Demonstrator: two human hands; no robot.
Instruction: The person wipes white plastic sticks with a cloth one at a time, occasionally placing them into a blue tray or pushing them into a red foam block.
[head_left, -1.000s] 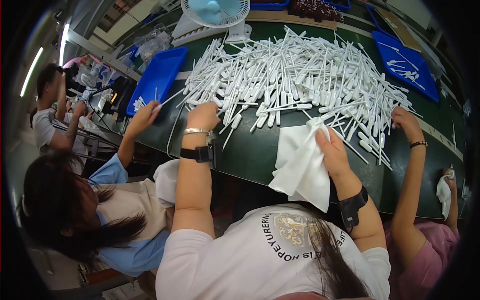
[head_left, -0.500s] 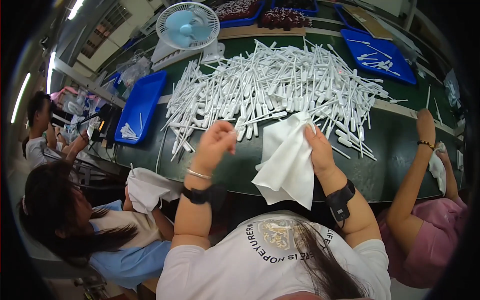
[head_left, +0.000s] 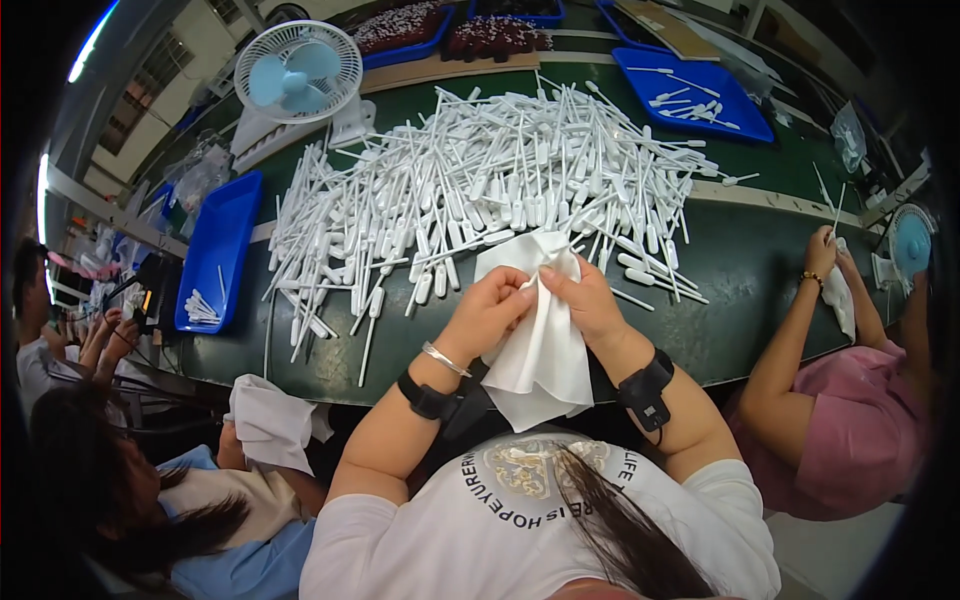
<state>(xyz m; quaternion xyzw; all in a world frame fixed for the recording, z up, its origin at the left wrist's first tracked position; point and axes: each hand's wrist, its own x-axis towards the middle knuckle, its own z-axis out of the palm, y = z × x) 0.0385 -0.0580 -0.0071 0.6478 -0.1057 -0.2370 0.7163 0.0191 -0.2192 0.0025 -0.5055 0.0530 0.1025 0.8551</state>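
My left hand (head_left: 492, 308) and my right hand (head_left: 582, 298) are both closed on a white cloth (head_left: 540, 350) that hangs down over the front edge of the green table (head_left: 745, 275). The two hands meet at the cloth's upper part, fingers pinching into its folds; whether a stick is wrapped inside I cannot tell. Just beyond the hands lies a big heap of white plastic sticks (head_left: 480, 190) spread across the table.
Blue trays stand at the left (head_left: 222, 245) and back right (head_left: 695, 90). A small white-and-blue fan (head_left: 297, 75) stands at the back left. A person in pink (head_left: 850, 420) sits on my right, holding a cloth; another person on my left holds a white cloth (head_left: 270, 420).
My left hand came back from the heap of sticks and joined my right hand on the cloth. The view has tilted, so the table sits lower in the picture.
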